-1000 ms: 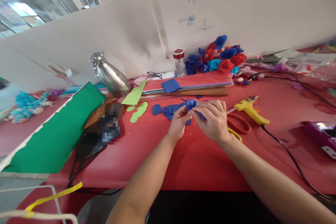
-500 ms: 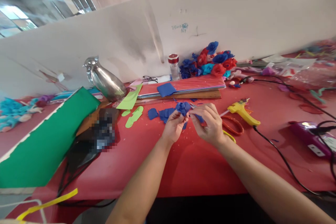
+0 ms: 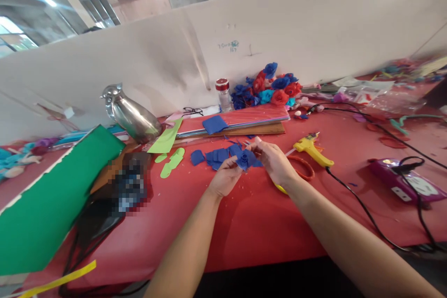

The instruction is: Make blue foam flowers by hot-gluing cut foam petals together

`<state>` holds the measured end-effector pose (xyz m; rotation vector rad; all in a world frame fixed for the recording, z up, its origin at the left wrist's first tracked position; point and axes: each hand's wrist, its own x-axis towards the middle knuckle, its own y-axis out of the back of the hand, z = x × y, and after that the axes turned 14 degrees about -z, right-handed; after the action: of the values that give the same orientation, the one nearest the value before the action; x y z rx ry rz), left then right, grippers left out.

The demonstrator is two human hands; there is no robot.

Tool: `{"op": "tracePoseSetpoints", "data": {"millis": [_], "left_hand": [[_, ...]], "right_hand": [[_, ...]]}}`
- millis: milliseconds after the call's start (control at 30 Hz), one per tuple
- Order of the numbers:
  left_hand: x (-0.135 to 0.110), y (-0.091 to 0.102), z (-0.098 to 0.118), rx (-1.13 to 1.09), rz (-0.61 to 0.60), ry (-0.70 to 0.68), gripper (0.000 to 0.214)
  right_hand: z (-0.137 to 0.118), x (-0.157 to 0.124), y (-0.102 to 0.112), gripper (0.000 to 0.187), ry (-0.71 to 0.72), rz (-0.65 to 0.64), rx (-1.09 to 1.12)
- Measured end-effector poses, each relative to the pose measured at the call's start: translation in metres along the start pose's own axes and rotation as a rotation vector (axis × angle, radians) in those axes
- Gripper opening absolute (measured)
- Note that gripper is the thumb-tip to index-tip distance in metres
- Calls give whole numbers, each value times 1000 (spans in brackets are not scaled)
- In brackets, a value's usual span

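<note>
My left hand [image 3: 224, 179] and my right hand [image 3: 274, 160] meet over the red table [image 3: 251, 223], both pinching a small blue paper flower [image 3: 245, 159]. The left fingers grip it from below, while the right fingers press its petals from the right side. Just behind the flower lie several loose blue paper petals [image 3: 214, 155]. A blue square sheet [image 3: 214, 124] rests on a stack of coloured sheets [image 3: 240, 121].
A yellow glue gun [image 3: 310, 150] with black cord and orange scissors [image 3: 303, 170] lie right of my hands. A metal jug [image 3: 131, 114], green sheet [image 3: 52, 195], light green cut-outs [image 3: 172, 160], a jar [image 3: 223, 94], finished paper flowers [image 3: 268, 89] and a purple power strip [image 3: 407, 184] surround the spot.
The view has shifted left and down. My hands have turned the blue flower and lowered it slightly; the right hand now presses its side with straighter fingers.
</note>
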<state>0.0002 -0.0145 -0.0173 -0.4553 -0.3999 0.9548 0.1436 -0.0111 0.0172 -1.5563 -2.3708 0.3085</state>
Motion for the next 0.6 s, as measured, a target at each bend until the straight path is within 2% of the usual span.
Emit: {"op": "tracePoseSetpoints", "data": {"millis": [100,233,467,600], "left_hand": [[0,2,-1,33,-50,13,32],[-1,3,-1,18,-65,20,27],[1,5,-2,-99,24,-31,22],[4,8,-1,-93,101,-44,16]], "right_hand": [[-4,-2,-2,45,-44,-35,29],[-5,-3,-2,35,-38,-15,52],[-6,0,2,24,97,119,36],[-3,3,4,22,102,188,13]]}}
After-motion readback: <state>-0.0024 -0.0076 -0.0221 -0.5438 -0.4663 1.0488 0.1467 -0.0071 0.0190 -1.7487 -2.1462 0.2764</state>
